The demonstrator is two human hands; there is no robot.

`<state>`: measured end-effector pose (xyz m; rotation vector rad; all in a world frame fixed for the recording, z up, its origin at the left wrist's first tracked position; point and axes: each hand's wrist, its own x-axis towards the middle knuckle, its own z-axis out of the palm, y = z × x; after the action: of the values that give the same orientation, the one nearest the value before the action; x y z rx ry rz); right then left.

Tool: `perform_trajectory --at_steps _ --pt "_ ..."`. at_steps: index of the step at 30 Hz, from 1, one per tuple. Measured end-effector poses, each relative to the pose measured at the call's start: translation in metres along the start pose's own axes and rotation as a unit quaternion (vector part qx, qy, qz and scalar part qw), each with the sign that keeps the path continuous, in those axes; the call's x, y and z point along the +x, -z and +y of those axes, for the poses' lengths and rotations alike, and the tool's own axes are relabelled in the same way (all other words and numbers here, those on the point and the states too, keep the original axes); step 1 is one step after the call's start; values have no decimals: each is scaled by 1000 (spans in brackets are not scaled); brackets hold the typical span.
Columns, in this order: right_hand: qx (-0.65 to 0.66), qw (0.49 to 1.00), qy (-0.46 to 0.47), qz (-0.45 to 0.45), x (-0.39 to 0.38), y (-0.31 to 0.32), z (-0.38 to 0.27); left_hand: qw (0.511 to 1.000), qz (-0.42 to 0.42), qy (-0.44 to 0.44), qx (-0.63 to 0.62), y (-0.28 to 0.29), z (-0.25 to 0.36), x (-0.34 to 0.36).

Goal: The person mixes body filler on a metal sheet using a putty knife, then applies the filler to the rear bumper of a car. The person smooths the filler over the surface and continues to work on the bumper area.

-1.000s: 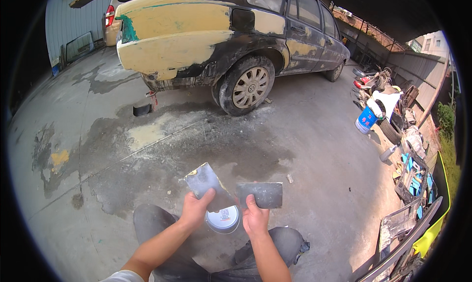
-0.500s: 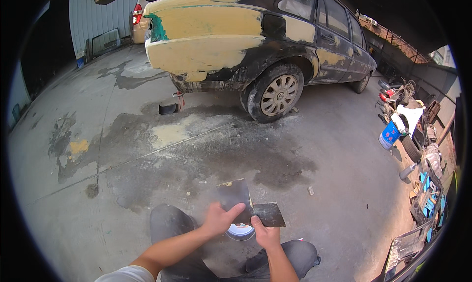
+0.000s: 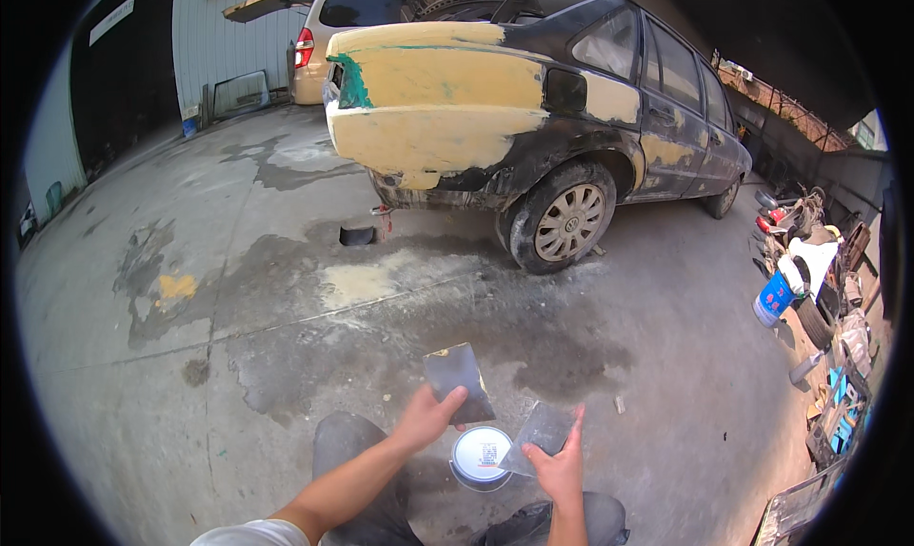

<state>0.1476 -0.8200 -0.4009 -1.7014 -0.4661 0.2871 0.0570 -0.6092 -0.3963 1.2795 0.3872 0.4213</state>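
I hold a dark grey rectangular plate [image 3: 452,368], with yellowish residue along its edge, upright in my left hand [image 3: 430,415], thumb pressed on its face. My right hand [image 3: 559,467] grips a second thin grey plate [image 3: 540,420], tilted, its thumb on the face and fingers along the far edge. The two plates are apart. Between my knees stands a round metal can [image 3: 473,446] with a white labelled lid, partly behind the right-hand plate.
A sedan [image 3: 438,89] patched with yellow filler stands ahead; a beige van [image 3: 309,70] is behind it. Car parts and junk [image 3: 809,251], a blue bucket [image 3: 775,297] among them, lie along the right. A black curved piece [image 3: 357,235] rests on the stained concrete [image 3: 257,356].
The plates came close together half a second ago and are now apart again. The right-hand one has turned to a slant. The view has shifted, so the car appears further right.
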Motion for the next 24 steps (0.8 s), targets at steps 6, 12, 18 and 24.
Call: perform_trajectory --at_steps 6,12,18,24 --pt "-12 986 137 92 6 5 17 1000 5 -5 22 -3 -2 -3" --pt "398 916 -2 -51 4 12 15 997 30 23 67 -3 -3 -3" --pt "364 927 -45 -75 1 17 6 997 72 -19 4 -1 -7 -2" --pt "87 981 -166 -54 -3 18 11 993 64 -91 -42 -3 -11 -6"
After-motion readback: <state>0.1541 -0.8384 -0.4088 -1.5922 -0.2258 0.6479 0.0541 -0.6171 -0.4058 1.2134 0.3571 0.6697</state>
